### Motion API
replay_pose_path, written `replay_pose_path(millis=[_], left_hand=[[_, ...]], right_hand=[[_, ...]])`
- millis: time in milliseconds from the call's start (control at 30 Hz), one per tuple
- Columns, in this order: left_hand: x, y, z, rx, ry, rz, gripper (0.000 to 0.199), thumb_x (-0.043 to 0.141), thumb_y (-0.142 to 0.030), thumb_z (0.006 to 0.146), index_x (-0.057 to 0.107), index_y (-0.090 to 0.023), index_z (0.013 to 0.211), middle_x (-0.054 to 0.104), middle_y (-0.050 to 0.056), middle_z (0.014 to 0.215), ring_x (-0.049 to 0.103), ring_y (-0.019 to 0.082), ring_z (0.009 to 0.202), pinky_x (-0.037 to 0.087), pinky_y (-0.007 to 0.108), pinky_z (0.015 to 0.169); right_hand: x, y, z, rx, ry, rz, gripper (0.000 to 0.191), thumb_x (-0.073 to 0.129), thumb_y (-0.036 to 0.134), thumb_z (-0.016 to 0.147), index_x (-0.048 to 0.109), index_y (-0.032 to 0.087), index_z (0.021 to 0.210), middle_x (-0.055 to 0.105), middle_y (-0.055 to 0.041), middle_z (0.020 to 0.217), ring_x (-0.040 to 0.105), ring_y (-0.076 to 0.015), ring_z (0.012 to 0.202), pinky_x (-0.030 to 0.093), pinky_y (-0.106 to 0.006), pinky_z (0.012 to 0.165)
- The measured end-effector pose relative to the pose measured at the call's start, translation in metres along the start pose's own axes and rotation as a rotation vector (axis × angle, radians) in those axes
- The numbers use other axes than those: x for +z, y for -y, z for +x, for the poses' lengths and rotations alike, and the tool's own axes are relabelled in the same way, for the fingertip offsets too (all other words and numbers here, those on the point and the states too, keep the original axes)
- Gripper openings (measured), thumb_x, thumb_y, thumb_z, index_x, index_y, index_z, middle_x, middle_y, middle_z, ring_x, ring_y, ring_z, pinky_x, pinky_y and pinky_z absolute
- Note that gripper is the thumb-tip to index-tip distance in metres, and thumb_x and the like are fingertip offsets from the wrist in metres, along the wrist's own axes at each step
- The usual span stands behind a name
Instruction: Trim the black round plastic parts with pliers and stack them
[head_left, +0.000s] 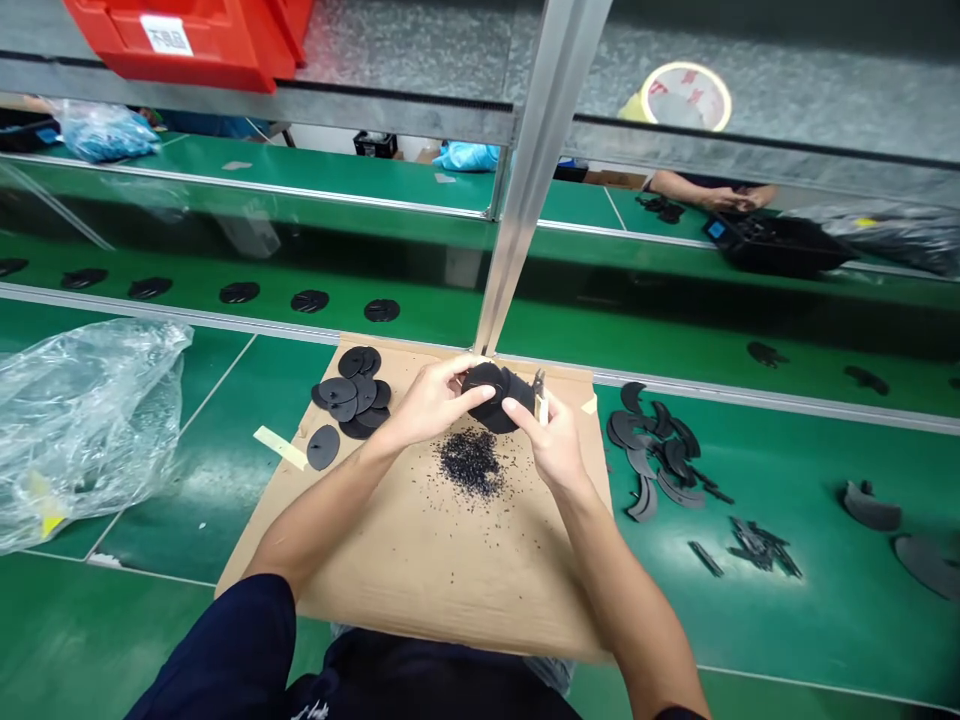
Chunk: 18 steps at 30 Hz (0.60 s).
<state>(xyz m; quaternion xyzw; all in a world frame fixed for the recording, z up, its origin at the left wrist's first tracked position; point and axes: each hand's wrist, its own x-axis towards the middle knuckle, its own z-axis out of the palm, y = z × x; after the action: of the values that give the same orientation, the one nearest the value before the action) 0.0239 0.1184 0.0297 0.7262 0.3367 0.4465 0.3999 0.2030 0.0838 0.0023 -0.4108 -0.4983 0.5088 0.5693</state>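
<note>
Both my hands hold black plastic discs (495, 398) above a sheet of brown cardboard (420, 560). My left hand (437, 398) grips their left side, thumb lying across the front. On the right side, the thumb of my right hand (551, 435) presses the discs. A small cutter-like tool (540, 395) with a pale part also sits in my right hand; its full shape is partly hidden. Under the hands lies a heap of tiny black scraps (472, 463). Several loose black discs (352, 392) are piled left of my left hand.
Curved black pieces (652, 440) and short black sticks (763, 547) lie on the green table at right. A clear plastic bag (90, 420) is at left. Discs (240, 292) rest on the green strip behind a metal post (517, 200). Across from me, a person's hands (731, 197) show.
</note>
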Motion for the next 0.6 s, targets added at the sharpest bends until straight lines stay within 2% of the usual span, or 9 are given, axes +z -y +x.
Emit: replay_pose_path(millis=[133, 267, 333, 400, 467, 533, 600], left_hand=[[0.001, 0.002, -0.002, 0.083, -0.097, 0.072, 0.032, 0.066, -0.039, 0.095, 0.062, -0.021, 0.121, 0.069, 0.01, 0.124, 0.069, 0.019, 0.11, 0.058, 0.033, 0.095], [-0.001, 0.007, 0.0, 0.169, -0.244, 0.041, 0.033, 0.069, -0.044, 0.093, 0.059, -0.024, 0.117, 0.067, 0.008, 0.12, 0.067, 0.017, 0.103, 0.059, 0.03, 0.085], [0.0, 0.006, 0.0, 0.185, -0.281, 0.041, 0.03, 0.07, -0.045, 0.092, 0.06, -0.023, 0.11, 0.068, 0.007, 0.112, 0.067, 0.017, 0.098, 0.059, 0.031, 0.085], [0.001, 0.002, -0.001, 0.17, -0.291, 0.116, 0.026, 0.068, -0.044, 0.093, 0.062, -0.021, 0.102, 0.069, 0.006, 0.104, 0.067, 0.016, 0.095, 0.058, 0.032, 0.085], [0.001, -0.003, -0.003, 0.154, -0.276, 0.262, 0.024, 0.068, -0.041, 0.093, 0.064, -0.02, 0.105, 0.07, 0.005, 0.098, 0.066, 0.016, 0.091, 0.056, 0.032, 0.085], [0.0, -0.008, -0.005, 0.175, -0.238, 0.396, 0.026, 0.069, -0.038, 0.093, 0.066, -0.021, 0.112, 0.07, 0.004, 0.093, 0.063, 0.015, 0.084, 0.054, 0.03, 0.08], [0.0, -0.012, -0.006, 0.217, -0.207, 0.451, 0.025, 0.069, -0.039, 0.093, 0.068, -0.02, 0.11, 0.068, 0.002, 0.085, 0.059, 0.012, 0.074, 0.052, 0.027, 0.072]], right_hand=[[0.0, -0.002, 0.003, 0.009, 0.001, 0.023, 0.05, 0.082, 0.055, 0.075, 0.074, 0.019, 0.109, 0.076, -0.0079, 0.111, 0.069, -0.0274, 0.109, 0.057, -0.043, 0.098], [0.001, -0.003, 0.002, 0.021, -0.022, 0.034, 0.046, 0.083, 0.052, 0.074, 0.074, 0.019, 0.103, 0.077, -0.0074, 0.108, 0.07, -0.0258, 0.101, 0.058, -0.043, 0.094], [0.003, -0.003, 0.0, 0.041, -0.034, 0.045, 0.045, 0.083, 0.052, 0.074, 0.074, 0.018, 0.102, 0.077, -0.0076, 0.105, 0.07, -0.0252, 0.098, 0.059, -0.042, 0.091], [0.006, -0.003, -0.003, 0.048, -0.046, 0.086, 0.046, 0.083, 0.052, 0.074, 0.074, 0.018, 0.104, 0.077, -0.0078, 0.105, 0.07, -0.0253, 0.099, 0.059, -0.043, 0.092], [0.008, -0.002, -0.005, 0.033, -0.061, 0.14, 0.047, 0.083, 0.052, 0.075, 0.073, 0.019, 0.107, 0.076, -0.0082, 0.109, 0.07, -0.0265, 0.105, 0.058, -0.044, 0.097], [0.01, -0.001, -0.007, 0.012, -0.077, 0.162, 0.048, 0.082, 0.053, 0.076, 0.073, 0.019, 0.108, 0.076, -0.0087, 0.113, 0.07, -0.0279, 0.11, 0.057, -0.047, 0.102], [0.01, 0.0, -0.007, -0.004, -0.09, 0.146, 0.047, 0.081, 0.054, 0.077, 0.073, 0.019, 0.107, 0.076, -0.0088, 0.115, 0.07, -0.0286, 0.111, 0.057, -0.048, 0.103]])
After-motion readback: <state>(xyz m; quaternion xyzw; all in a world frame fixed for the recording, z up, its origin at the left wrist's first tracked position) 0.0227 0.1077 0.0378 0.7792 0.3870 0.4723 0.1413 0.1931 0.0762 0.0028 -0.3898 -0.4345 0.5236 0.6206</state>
